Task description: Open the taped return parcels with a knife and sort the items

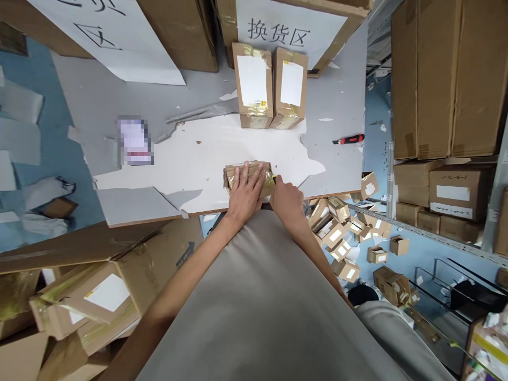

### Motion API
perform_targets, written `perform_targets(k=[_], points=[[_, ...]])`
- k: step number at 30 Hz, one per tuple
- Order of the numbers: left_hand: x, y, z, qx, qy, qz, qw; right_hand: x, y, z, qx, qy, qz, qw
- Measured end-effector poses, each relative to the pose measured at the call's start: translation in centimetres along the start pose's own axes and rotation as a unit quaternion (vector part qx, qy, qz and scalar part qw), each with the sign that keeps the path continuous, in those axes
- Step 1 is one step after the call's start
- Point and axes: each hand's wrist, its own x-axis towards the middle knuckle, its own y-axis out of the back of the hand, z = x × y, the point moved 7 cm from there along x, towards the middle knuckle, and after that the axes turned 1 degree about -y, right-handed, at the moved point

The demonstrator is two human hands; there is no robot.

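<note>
A small cardboard box (229,175) wrapped in shiny clear tape lies near the front edge of the table. My left hand (246,193) rests on top of it, fingers stretched out and spread across the cardboard. At the box's right end, my right hand (286,197) is closed around a box cutter (274,179). Only a small dark and yellow bit of the cutter shows; my fingers hide the rest. Its tip is close to the box's right edge, and I cannot tell whether it touches.
Two taped boxes (254,79) with white labels stand behind, before a large carton (291,26) with a sign. A red-and-black utility knife (349,139) lies right, a blurred phone-like object (135,141) left. Parcels (337,238) cover the floor at right; an open carton (151,264) holds boxes at left.
</note>
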Motion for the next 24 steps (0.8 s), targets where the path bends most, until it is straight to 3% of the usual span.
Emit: perform_targets(k=[24], points=[[0.2, 0.1, -0.2, 0.033, 0.021, 0.019, 0.999, -0.3, -1.5, 1.9, 0.036, 0.021, -0.033, 0.999]])
